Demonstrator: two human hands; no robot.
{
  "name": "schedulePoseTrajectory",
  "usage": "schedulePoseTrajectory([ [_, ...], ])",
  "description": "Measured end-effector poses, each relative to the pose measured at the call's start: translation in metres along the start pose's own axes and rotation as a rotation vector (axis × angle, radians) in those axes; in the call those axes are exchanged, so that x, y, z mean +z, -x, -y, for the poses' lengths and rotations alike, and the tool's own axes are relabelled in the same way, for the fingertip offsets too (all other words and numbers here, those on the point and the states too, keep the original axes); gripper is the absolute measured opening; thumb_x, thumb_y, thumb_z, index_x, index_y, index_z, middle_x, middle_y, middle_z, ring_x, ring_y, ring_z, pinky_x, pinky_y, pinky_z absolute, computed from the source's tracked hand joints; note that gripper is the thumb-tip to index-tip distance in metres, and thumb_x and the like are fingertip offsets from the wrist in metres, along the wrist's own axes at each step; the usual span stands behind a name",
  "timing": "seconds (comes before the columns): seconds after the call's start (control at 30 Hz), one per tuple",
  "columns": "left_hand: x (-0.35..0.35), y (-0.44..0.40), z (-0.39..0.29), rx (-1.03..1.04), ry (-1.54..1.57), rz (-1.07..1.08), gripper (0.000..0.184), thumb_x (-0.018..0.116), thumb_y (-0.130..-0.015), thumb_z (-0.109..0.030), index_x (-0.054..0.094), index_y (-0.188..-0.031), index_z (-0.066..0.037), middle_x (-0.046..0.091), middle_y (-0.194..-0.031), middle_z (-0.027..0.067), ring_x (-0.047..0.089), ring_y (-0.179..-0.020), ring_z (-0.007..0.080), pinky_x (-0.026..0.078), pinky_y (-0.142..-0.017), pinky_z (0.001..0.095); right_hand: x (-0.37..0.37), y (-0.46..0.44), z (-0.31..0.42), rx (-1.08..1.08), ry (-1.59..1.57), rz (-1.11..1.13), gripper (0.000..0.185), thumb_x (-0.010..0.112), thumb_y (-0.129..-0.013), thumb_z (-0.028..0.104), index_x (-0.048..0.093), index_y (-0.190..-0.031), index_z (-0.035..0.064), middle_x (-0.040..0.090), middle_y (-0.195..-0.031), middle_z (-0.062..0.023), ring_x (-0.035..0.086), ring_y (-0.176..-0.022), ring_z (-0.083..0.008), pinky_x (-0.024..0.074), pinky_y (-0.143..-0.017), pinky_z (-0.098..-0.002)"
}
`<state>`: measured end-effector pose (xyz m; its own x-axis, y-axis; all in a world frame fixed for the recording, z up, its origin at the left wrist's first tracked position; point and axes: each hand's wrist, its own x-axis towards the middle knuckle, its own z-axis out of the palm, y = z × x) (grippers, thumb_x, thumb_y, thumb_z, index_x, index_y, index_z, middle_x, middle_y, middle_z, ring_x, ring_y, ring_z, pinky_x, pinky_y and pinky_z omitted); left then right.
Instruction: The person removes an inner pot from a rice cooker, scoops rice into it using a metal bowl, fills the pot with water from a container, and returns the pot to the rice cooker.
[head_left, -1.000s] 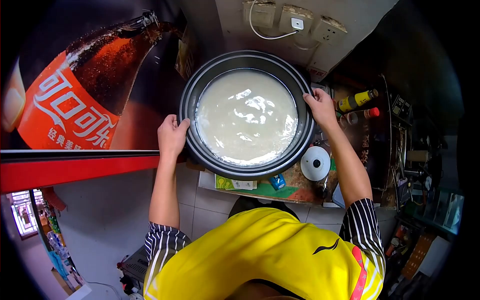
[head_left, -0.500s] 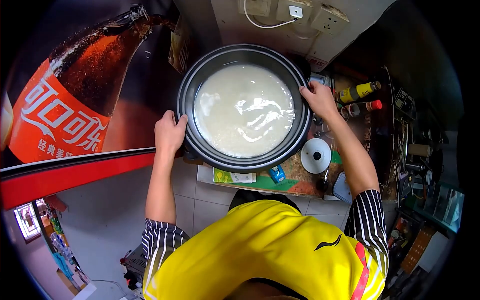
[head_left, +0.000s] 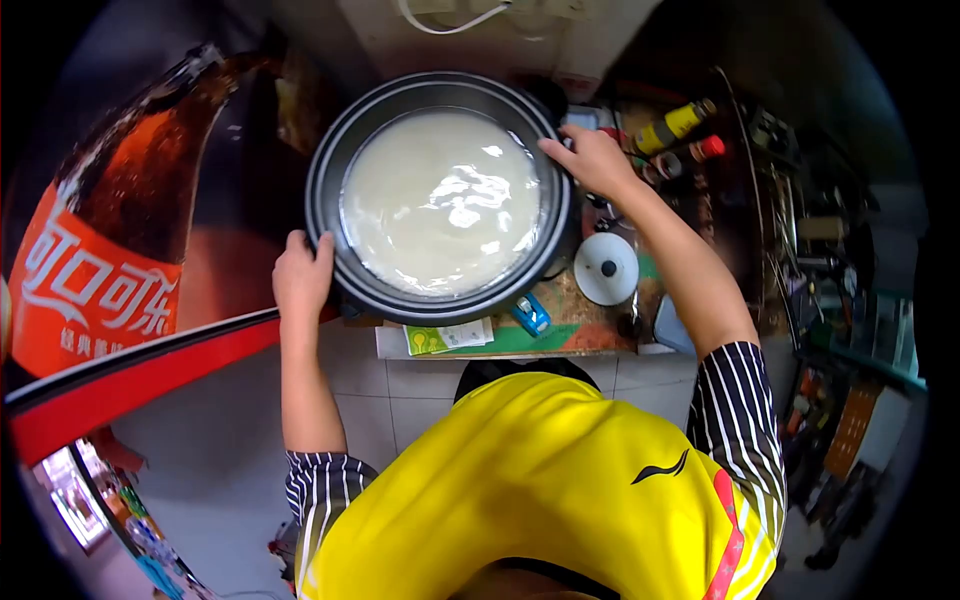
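Observation:
A large dark round pot (head_left: 328,262) is held between my two hands. Cloudy whitish water (head_left: 420,200) fills much of it, with light glinting on the surface. My left hand (head_left: 302,272) grips the rim at the lower left, thumb on top. On the right side, my right hand (head_left: 590,160) holds the rim near its upper right, thumb over the edge. The fingers under the rim are hidden on both sides. Beneath the pot's lower right edge, a blue object (head_left: 531,315) and a white lid with a black knob (head_left: 606,270) lie on the table.
The worn table (head_left: 585,335) carries a green and white packet (head_left: 448,337), a yellow bottle (head_left: 675,126) and a red-capped jar (head_left: 708,148). A red-edged cabinet (head_left: 150,385) with a cola picture stands at the left. A white cable (head_left: 450,27) hangs on the wall.
The pot and both hands have shifted left in view and slightly up. The water's ripples and glints have changed shape. The whole view has turned a little, and both hands keep their grip.

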<state>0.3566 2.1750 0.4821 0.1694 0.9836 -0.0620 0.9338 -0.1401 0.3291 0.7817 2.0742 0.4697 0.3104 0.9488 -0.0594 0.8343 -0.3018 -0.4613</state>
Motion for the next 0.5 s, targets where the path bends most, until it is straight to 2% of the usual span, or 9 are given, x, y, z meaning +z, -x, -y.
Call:
schedulePoseTrajectory([
  [0.07,-0.006,-0.002,0.009,-0.017,0.017,-0.024,0.056,0.057,-0.092,-0.05,0.061,-0.116,0.001,0.069,-0.092,0.026,0.065,-0.093,0.045,0.051,-0.081,0.0494,0.015,0.004,0.008,0.033,-0.068,-0.067,0.061,0.056,-0.091,0.059,0.069,-0.111,0.0033,0.07,-0.095,-0.0236,0.067,-0.091,-0.0409,0.0525,-0.084,-0.0479],
  [0.13,-0.002,-0.002,0.02,-0.054,0.068,-0.056,0.06,0.06,-0.091,-0.054,0.062,-0.12,-0.001,0.07,-0.099,0.0238,0.067,-0.097,0.0406,0.051,-0.085,0.0445,0.009,0.038,0.015,0.096,-0.152,-0.13,0.051,0.057,-0.092,0.053,0.07,-0.11,0.0068,0.07,-0.092,-0.0227,0.068,-0.086,-0.0411,0.0532,-0.078,-0.0482],
  [0.2,-0.003,0.009,0.024,-0.045,0.256,-0.186,0.055,0.061,-0.094,-0.048,0.062,-0.121,0.0,0.07,-0.105,0.021,0.068,-0.097,0.0327,0.051,-0.086,0.0401,0.018,0.089,0.003,0.134,-0.287,-0.121,0.043,0.058,-0.093,0.047,0.068,-0.101,0.0065,0.069,-0.086,-0.0212,0.066,-0.083,-0.0411,0.052,-0.071,-0.0493],
  [0.27,-0.003,0.035,0.016,-0.005,0.457,-0.323,0.038,0.064,-0.097,-0.032,0.064,-0.112,0.003,0.07,-0.097,0.0108,0.062,-0.086,0.0172,0.05,-0.079,0.0299,0.059,0.158,-0.034,0.084,-0.254,-0.071,0.032,0.058,-0.092,0.037,0.065,-0.09,0.006,0.067,-0.082,-0.0206,0.065,-0.079,-0.0418,0.0507,-0.07,-0.0529],
  [0.33,-0.003,0.066,0.012,0.239,0.476,-0.384,0.027,0.063,-0.099,-0.023,0.063,-0.099,0.004,0.061,-0.083,0.0038,0.053,-0.076,0.0139,0.047,-0.072,0.0285,0.087,0.237,-0.057,0.158,-0.174,0.188,0.023,0.054,-0.089,0.026,0.066,-0.088,0.0068,0.066,-0.082,-0.0229,0.065,-0.078,-0.0421,0.0514,-0.07,-0.0537],
  [0.37,0.005,0.078,0.009,0.307,0.571,-0.393,0.023,0.062,-0.099,-0.02,0.061,-0.094,0.002,0.057,-0.078,0.0019,0.049,-0.066,0.0107,0.044,-0.061,0.0257,0.104,0.279,-0.073,0.143,-0.161,0.255,0.024,0.055,-0.088,0.027,0.067,-0.085,0.0061,0.067,-0.08,-0.0218,0.066,-0.076,-0.0417,0.0524,-0.07,-0.053],
  [0.4,-0.001,0.102,-0.016,0.174,0.688,-0.232,0.019,0.06,-0.1,-0.017,0.059,-0.091,-0.001,0.053,-0.072,0.0001,0.042,-0.056,0.0059,0.035,-0.05,0.0215,0.086,0.311,-0.066,0.008,-0.119,0.06,0.024,0.057,-0.087,0.027,0.068,-0.082,0.007,0.068,-0.077,-0.0185,0.066,-0.074,-0.0408,0.0538,-0.07,-0.0512],
  [0.47,0.016,0.129,-0.049,0.217,0.838,-0.133,0.017,0.06,-0.1,-0.017,0.057,-0.091,-0.003,0.049,-0.069,-0.0014,0.038,-0.052,0.0036,0.029,-0.046,0.0203,0.093,0.378,-0.088,0.227,0.027,0.42,0.024,0.058,-0.088,0.029,0.071,-0.085,0.0087,0.07,-0.081,-0.0163,0.068,-0.081,-0.0377,0.0552,-0.072,-0.0476],
  [0.5,0.025,0.145,-0.068,0.238,0.909,-0.076,0.016,0.059,-0.1,-0.016,0.056,-0.091,-0.003,0.048,-0.067,-0.0021,0.036,-0.05,0.0024,0.026,-0.044,0.0197,0.093,0.406,-0.101,0.246,-0.037,0.385,0.027,0.059,-0.089,0.033,0.07,-0.084,0.0087,0.071,-0.084,-0.0151,0.069,-0.083,-0.035,0.0553,-0.073,-0.0466],
])
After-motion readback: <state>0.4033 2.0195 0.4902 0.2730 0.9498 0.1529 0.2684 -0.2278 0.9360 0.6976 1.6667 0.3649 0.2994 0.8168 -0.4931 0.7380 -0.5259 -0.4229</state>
